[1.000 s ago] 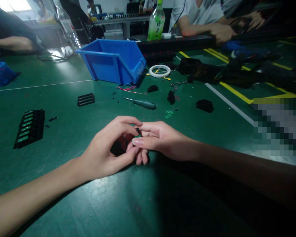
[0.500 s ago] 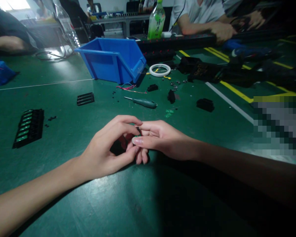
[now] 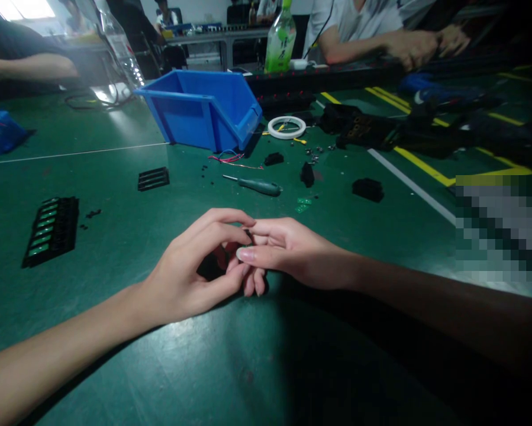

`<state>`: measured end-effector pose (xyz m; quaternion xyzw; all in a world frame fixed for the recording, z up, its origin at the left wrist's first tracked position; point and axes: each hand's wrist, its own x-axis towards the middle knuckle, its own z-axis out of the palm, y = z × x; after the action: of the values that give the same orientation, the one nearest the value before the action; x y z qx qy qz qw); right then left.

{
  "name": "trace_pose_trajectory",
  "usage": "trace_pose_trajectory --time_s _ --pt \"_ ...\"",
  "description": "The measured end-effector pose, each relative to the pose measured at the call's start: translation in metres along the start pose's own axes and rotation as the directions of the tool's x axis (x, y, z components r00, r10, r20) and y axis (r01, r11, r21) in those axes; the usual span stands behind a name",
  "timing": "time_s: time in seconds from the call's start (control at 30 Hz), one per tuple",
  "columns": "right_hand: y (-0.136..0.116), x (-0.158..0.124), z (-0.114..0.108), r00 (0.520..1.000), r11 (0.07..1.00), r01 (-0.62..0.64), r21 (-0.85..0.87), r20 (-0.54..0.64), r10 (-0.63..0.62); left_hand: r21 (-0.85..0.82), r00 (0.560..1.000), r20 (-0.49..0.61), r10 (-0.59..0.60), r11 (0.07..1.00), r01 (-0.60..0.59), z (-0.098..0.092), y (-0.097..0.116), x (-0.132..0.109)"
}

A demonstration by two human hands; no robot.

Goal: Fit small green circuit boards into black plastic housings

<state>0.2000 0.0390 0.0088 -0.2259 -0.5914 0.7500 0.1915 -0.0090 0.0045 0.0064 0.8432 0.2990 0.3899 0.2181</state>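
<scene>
My left hand (image 3: 190, 278) and my right hand (image 3: 287, 251) meet fingertip to fingertip low over the green table (image 3: 115, 355). The left fingers curl round a small black part (image 3: 212, 266) that shows dark inside the palm. My right thumb and forefinger pinch together at the left fingertips; what they pinch is too small and hidden to name. Both wrists rest on the mat.
A green-handled screwdriver (image 3: 257, 186) lies just beyond my hands. A blue bin (image 3: 203, 109), a white tape ring (image 3: 287, 126), loose black parts (image 3: 367, 189) and red wires (image 3: 230, 158) sit farther back. A black switch strip (image 3: 52, 229) lies left. Other people's arms (image 3: 381, 44) work at the far edge.
My hands stay almost still; the green speck seen between the fingertips earlier is hidden now. The people's hands at the far edge have shifted.
</scene>
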Motion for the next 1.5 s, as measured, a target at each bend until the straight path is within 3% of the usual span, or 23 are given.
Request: trace_pose_trajectory --time_s 1.5 --pt "0.0011 -0.0002 -0.0003 1.000 1.000 0.010 -0.006 0.006 -0.010 -0.006 1.000 0.000 0.000 1.000 0.000 0.0006 -0.0005 -0.0001"
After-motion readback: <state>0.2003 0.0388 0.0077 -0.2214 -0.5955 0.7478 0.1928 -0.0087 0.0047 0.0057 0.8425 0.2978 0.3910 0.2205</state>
